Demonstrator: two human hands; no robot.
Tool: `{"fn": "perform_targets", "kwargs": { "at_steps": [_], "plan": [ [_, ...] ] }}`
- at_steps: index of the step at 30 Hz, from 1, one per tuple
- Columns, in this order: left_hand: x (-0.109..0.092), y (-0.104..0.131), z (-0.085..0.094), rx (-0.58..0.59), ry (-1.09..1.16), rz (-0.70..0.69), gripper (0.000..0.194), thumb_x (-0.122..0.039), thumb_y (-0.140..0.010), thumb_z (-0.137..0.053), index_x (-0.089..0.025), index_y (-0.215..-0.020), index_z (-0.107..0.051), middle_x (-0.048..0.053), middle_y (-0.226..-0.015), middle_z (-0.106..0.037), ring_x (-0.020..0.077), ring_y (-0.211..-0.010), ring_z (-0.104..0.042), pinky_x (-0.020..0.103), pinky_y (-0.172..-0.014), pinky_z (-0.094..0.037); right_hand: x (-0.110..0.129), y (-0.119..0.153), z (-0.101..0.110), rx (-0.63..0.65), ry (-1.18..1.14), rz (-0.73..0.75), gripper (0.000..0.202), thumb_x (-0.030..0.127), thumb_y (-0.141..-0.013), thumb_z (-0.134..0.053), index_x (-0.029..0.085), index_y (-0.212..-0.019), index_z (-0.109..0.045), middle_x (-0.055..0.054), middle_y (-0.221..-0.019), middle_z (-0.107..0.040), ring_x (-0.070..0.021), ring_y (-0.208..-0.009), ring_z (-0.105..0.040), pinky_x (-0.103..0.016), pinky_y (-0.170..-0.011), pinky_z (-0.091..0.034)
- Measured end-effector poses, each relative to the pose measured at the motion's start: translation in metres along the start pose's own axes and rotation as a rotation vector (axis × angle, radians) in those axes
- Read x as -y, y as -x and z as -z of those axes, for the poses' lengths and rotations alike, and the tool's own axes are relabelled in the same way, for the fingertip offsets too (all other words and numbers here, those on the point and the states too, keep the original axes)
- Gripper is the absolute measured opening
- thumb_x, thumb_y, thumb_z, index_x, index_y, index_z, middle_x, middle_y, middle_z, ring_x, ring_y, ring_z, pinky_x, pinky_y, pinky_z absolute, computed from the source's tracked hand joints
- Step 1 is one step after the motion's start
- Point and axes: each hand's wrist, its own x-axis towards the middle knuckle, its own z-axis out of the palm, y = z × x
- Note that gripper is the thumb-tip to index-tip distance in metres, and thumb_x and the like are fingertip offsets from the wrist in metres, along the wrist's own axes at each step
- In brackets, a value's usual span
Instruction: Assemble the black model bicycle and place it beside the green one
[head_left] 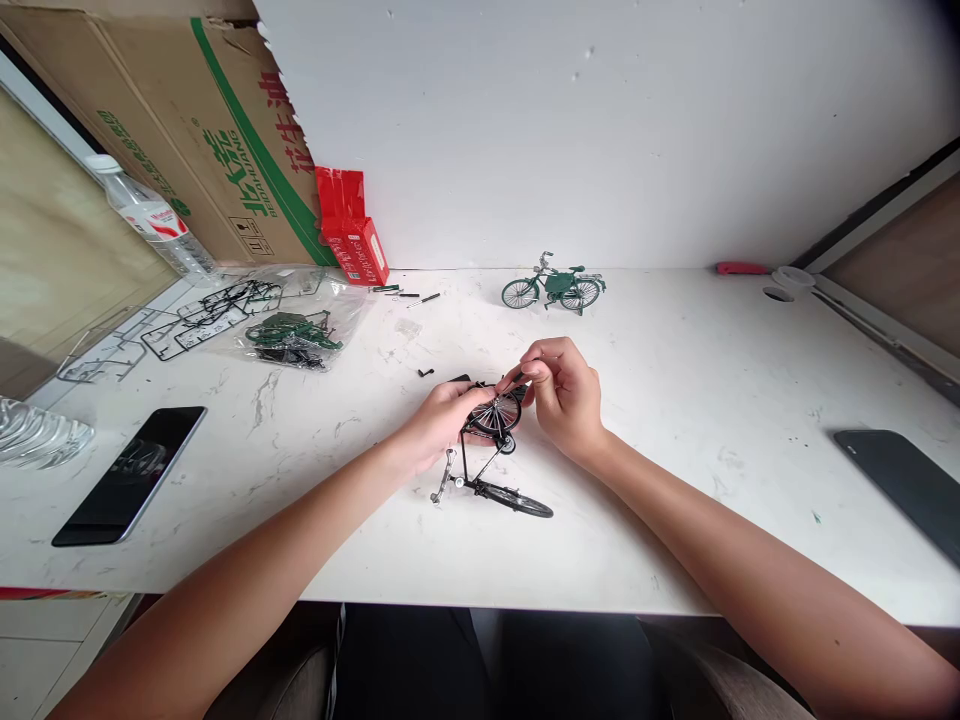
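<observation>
A black model bicycle (486,462) is held just above the white table, its silver handlebar and front wheel pointing toward me. My left hand (442,418) grips it by the rear wheel end, thumb along the spoked wheel. Close against the same wheel, my right hand (564,392) is closed, thumb and forefinger pinched on something small and dark that I cannot make out. Part of the rear end is hidden behind my fingers. A small black part (426,372) lies on the table just beyond my left hand.
Farther back stands a green model bicycle (555,285). At left are a plastic bag of green parts (292,335), black sprues (202,315), a phone (129,476) and bottles (161,220). A red box (354,235) leans by the carton; a dark flat object (904,480) lies right.
</observation>
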Motion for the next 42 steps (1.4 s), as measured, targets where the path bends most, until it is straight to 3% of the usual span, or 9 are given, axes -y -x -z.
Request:
{"fn": "perform_targets", "kwargs": {
  "at_steps": [11,17,23,33,42],
  "plan": [
    [-0.002,0.002,0.000,0.023,-0.019,-0.012,0.032,-0.047,-0.098,-0.073,-0.017,-0.109,-0.079,0.016,-0.115,-0.084,0.0273,-0.098,-0.083,0.038,-0.081,-0.066,0.001,0.001,0.002,0.017,0.097,-0.009,0.039,0.068,-0.110,-0.050,0.029,-0.108,-0.056,-0.003,-0.086,-0.080,-0.0199,-0.072,-0.076,-0.036,-0.064,-0.061],
    [-0.003,0.003,0.000,0.022,-0.036,-0.005,0.033,-0.046,-0.099,-0.073,-0.016,-0.110,-0.078,0.017,-0.115,-0.084,0.0290,-0.103,-0.083,0.037,-0.082,-0.067,0.000,-0.001,0.003,0.030,0.125,0.066,0.032,0.060,-0.113,-0.051,0.030,-0.109,-0.058,-0.002,-0.085,-0.080,-0.0187,-0.069,-0.076,-0.034,-0.061,-0.060],
    [-0.006,0.004,0.000,0.029,-0.047,0.018,0.035,-0.048,-0.100,-0.074,-0.016,-0.114,-0.077,0.016,-0.118,-0.084,0.0274,-0.105,-0.082,0.036,-0.084,-0.067,-0.008,-0.003,0.001,-0.019,0.076,0.265,0.021,0.047,-0.115,-0.056,0.027,-0.109,-0.062,0.000,-0.080,-0.079,-0.0155,-0.067,-0.077,-0.028,-0.053,-0.057],
    [-0.005,0.003,-0.003,-0.003,-0.031,0.006,0.031,-0.040,-0.102,-0.071,-0.013,-0.116,-0.077,0.017,-0.119,-0.082,0.0266,-0.107,-0.080,0.037,-0.082,-0.068,0.000,-0.004,0.003,-0.087,0.133,0.307,0.018,0.039,-0.106,-0.073,0.022,-0.104,-0.075,-0.006,-0.098,-0.086,-0.0179,-0.081,-0.083,-0.030,-0.066,-0.068],
    [-0.003,0.003,-0.002,0.010,-0.039,-0.001,0.031,-0.041,-0.103,-0.070,-0.014,-0.118,-0.076,0.017,-0.123,-0.082,0.0271,-0.110,-0.080,0.035,-0.082,-0.068,-0.004,-0.003,0.001,-0.041,0.089,0.373,0.017,0.028,-0.112,-0.063,0.023,-0.118,-0.079,-0.004,-0.098,-0.087,-0.0168,-0.086,-0.085,-0.030,-0.073,-0.072]
  ]
}}
